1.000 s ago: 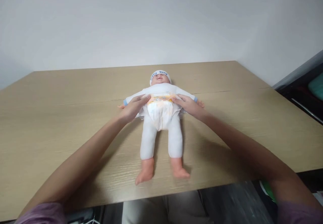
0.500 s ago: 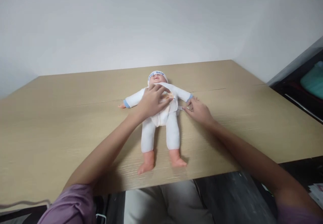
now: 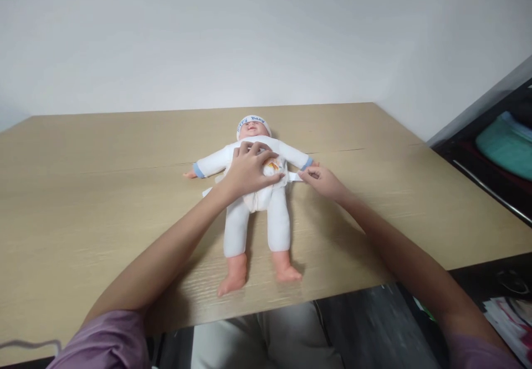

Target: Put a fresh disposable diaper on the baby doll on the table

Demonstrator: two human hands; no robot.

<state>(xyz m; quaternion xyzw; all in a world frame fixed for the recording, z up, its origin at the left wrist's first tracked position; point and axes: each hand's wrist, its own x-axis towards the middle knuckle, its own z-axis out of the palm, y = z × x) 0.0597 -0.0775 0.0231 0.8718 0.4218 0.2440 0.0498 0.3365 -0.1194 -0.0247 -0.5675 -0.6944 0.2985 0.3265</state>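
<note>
Now, unlike a second ago, left hand (image 3: pixel 250 173) spread over diaper (image 3: pixel 260 200), right hand (image 3: pixel 323 182) pinching its tab (image 3: pixel 295 176)

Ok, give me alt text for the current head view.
A left hand lies spread over the diaper on a doll lying face up on a wooden table, while the right hand pinches a white tab at the diaper's side. The doll wears a white hat with blue lettering.
</note>
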